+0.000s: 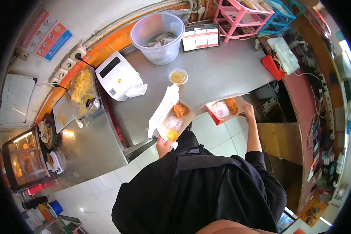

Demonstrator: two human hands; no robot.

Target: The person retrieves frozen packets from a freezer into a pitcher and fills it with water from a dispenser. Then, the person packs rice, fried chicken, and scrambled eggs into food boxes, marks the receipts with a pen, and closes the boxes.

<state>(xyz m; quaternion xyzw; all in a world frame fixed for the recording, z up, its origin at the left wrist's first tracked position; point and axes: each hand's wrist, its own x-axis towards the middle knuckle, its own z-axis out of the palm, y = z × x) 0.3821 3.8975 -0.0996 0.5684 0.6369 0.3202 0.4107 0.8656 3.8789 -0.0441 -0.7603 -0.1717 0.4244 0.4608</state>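
Head view: each hand has an open cardboard food box. Left hand (163,148) grasps the near corner of the white-lidded food box (189,117), by the yellow food (172,135). Right hand (249,112) grasps the outer end of the red-sided food box (222,121); fingers partly hidden, can't tell how far they reach underneath.

White-lidded box sits at the near edge of the metal counter (218,68); can't tell if the counter takes any weight. Red-sided box is in the air, over floor tile as seen from here.

Handling, my read: both are corner/end grips on thin board, so walls could flex and contents slide. Better with a palm or spread fingers under the base, thumb light on the wall. Keep both level, tilt and turn slowly. Lid (163,111) stands open on the far side from the other box; watch it doesn't sweep the sauce cup (178,77) just beyond it. Don't pinch near the yellow food, it looks soft.

Materials: fried chicken (180,110) is craggy, orange-brown, likely to shed crumbs. Paper-wrapped bundle (174,123) is rounded, white with red print. Second box holds a similar wrapped bundle (221,109) beside rough-crusted chicken (231,105). Board looks matte, straight-folded. Cup is round, clear plastic, amber-brown contents. Counter is smooth grey metal, dull sheen, so a box would probably slide easily.
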